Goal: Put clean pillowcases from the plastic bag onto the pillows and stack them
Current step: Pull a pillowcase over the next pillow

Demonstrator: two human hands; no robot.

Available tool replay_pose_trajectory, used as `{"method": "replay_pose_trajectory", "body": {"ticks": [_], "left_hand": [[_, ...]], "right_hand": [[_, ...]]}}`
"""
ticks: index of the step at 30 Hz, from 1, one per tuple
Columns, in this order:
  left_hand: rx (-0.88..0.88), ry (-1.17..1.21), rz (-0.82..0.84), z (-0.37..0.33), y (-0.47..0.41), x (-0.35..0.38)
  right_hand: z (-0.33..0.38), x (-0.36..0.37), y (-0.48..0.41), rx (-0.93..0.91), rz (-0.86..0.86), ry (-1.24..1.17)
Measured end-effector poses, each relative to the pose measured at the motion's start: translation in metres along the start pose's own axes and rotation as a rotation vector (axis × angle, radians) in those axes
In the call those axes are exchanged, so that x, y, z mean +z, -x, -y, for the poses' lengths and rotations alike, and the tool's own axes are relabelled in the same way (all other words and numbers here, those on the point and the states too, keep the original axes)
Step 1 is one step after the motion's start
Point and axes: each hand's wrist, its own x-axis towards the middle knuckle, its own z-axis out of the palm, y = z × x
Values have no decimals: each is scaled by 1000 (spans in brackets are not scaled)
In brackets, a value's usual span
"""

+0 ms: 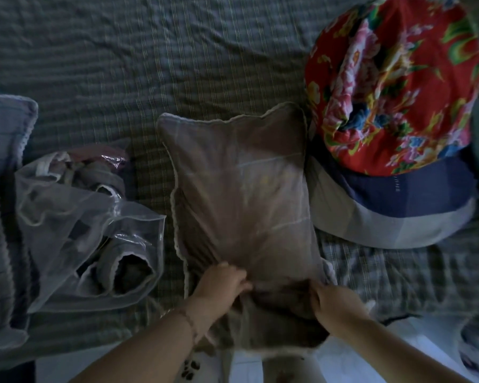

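Note:
A pillow in a beige pillowcase (pixel 241 194) with a white scalloped trim lies in the middle of the bed. My left hand (pixel 221 283) grips the gathered cloth at its near open end. My right hand (pixel 335 302) pinches the same end from the right, and the dark inside of the case shows between the two hands. To the left lies a clear plastic bag (pixel 75 230) holding folded grey pillowcases with white trim. A covered blue-grey pillow (pixel 3 205) lies along the far left edge.
A red floral bundle (pixel 396 87) sits on a blue and grey pillow (pixel 393 214) at the right. The bed (pixel 150 59) has a wrinkled striped grey cover. White floor (pixel 415 344) shows below the bed's near edge.

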Motion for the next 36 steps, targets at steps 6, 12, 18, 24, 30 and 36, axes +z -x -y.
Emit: {"method": "replay_pose_trajectory", "body": {"ticks": [6,12,18,24,30,36], "left_hand": [[-322,653,69,57,9,-15],[-833,562,-119,79,-19,-25],[-841,645,-200,61,-31,1],[-762,670,-307,71,-17,12],[-938,1378,-189,74,-44,-26],[-821,1315,-246,47,-7,-83]], "right_hand": [[-6,-10,-39,327,-179,-480],[-9,-8,-73,556,15,-678],[-21,17,-73,451,-102,-588],[-24,22,-79,615,175,-528],[24,-17,-69,540,-168,-669],[106,-77,-37,266,-114,-1035]]}}
